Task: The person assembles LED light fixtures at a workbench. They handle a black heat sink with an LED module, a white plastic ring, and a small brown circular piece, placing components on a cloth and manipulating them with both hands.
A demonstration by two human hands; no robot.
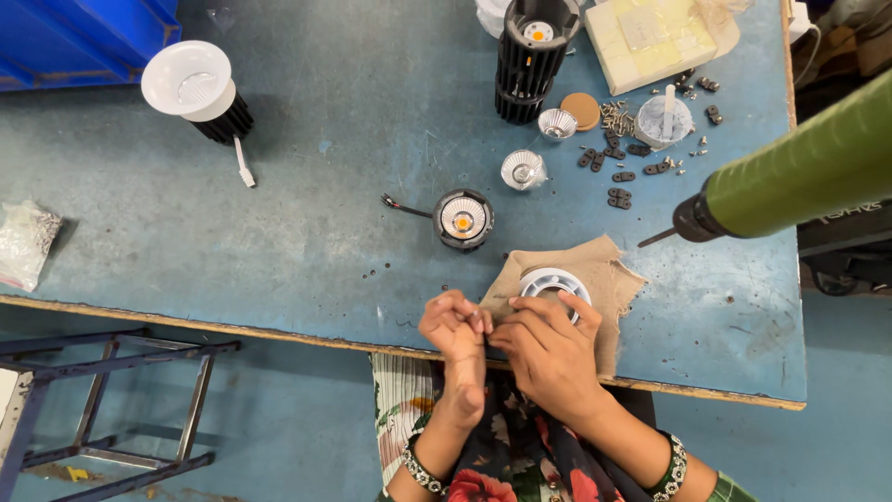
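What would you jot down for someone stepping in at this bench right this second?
Left hand: fingers pinched together at the table edge, on something too small to make out.
Right hand: beside it, fingertips meeting the left's, resting partly over the white ring on the tan cloth.
Nearby: a black lamp body with an orange centre, wire attached; two silver reflectors; small black clips and screws scattered; a green powered screwdriver hanging at the right.
Done: one white-rimmed lamp looks assembled at far left.
Left: the loose parts remain separate.
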